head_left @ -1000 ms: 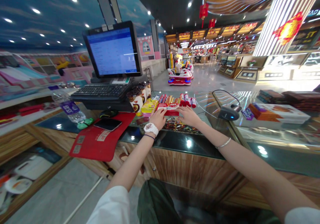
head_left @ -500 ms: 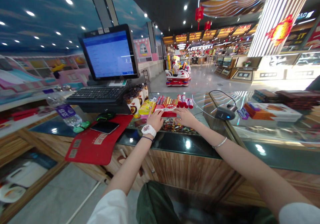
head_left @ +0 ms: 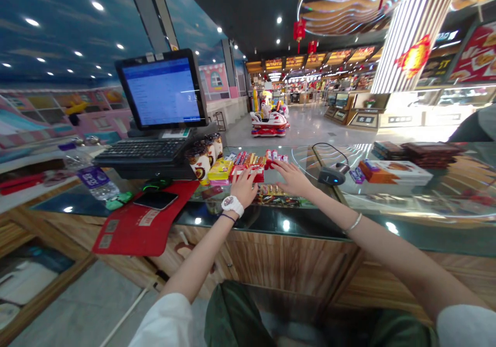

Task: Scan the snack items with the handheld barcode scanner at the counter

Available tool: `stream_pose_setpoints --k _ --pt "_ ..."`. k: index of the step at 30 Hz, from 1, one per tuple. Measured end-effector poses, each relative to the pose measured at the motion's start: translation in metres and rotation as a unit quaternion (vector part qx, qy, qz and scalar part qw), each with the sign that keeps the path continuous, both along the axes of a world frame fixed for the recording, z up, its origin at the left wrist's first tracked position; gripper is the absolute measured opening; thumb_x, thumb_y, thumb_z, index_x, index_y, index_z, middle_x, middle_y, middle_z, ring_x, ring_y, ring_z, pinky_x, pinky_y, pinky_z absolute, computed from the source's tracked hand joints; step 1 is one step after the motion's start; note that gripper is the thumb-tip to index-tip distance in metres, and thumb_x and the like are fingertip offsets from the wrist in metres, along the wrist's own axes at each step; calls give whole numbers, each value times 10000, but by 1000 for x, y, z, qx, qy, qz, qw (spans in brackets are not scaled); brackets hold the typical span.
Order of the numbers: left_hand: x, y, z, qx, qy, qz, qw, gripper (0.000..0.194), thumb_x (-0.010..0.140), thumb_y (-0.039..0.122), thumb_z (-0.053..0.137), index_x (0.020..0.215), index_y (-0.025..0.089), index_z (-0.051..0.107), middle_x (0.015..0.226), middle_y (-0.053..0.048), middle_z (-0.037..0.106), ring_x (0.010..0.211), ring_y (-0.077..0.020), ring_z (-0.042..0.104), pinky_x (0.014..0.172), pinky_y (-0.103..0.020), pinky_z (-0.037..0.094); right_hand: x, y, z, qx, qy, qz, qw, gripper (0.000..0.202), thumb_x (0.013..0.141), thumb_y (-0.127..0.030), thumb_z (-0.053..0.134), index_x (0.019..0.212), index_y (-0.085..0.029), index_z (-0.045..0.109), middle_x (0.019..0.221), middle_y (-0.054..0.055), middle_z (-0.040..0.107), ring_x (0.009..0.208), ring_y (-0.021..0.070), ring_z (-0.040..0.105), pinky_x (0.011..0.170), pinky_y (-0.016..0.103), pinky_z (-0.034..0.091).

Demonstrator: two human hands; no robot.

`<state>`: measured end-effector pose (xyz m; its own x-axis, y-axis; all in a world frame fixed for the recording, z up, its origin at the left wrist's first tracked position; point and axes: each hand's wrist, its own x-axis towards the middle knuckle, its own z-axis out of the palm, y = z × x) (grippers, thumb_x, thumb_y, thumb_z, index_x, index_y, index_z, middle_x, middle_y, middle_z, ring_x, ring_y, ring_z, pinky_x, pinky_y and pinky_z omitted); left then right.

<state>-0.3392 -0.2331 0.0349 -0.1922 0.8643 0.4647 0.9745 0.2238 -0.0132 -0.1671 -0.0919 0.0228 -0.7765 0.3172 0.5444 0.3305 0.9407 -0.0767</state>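
Observation:
On the glass counter lies a group of small packaged sweets [head_left: 251, 159] with a red box [head_left: 259, 171] at its near side. My left hand [head_left: 244, 187], with a white watch at the wrist, rests on the near edge of the red box, fingers spread. My right hand [head_left: 293, 179] is beside the right end of the sweets, fingers apart, its fingertips near the red rolls [head_left: 270, 162]. Yellow packs [head_left: 220, 170] lie left of the box, next to patterned cups [head_left: 199, 163].
At the left stand a monitor [head_left: 163, 91] and a keyboard [head_left: 143, 150]. A phone [head_left: 156, 199] lies on a red mat [head_left: 135, 233], near a water bottle [head_left: 91, 176]. To the right are a black scanner [head_left: 331, 175] and stacked boxes [head_left: 399, 172].
The view has shifted slightly. My right hand has moved off the red box toward the rolls at the right, which sit closer to the other sweets. My left hand stays at the box.

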Motion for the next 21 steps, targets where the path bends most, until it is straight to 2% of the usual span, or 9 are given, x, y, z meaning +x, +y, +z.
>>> stream_pose_setpoints --k 5,10,16,21 --pt "48 16 10 0 12 -55 998 489 962 274 463 1447 215 485 1565 -87 432 1452 -252 388 1243 -515 221 58 14 -1 32 25 -51 998 608 899 -289 537 1484 -169 422 1580 122 398 1429 304 409 1183 523 330" --pt "97 43 12 -1 25 -128 991 480 962 269 471 1438 214 488 1553 -68 451 1455 -246 378 1257 -510 197 123 28 -8 58 64 -98 991 539 913 -293 518 1436 -173 465 1524 128 472 1383 302 460 1163 531 357" --pt "157 80 8 -5 42 -227 973 477 962 260 457 1434 198 487 1544 -72 461 1458 -241 367 1258 -507 199 200 47 -28 67 120 -178 974 449 919 -303 503 1348 -176 536 1369 148 591 1291 307 533 1111 521 406" --pt "201 114 2 -4 59 -291 955 484 946 240 458 1425 180 495 1533 -85 474 1454 -243 366 1260 -508 186 250 67 -45 27 109 -265 958 483 898 -288 495 1361 -152 525 1383 170 562 1290 323 517 1096 496 417"
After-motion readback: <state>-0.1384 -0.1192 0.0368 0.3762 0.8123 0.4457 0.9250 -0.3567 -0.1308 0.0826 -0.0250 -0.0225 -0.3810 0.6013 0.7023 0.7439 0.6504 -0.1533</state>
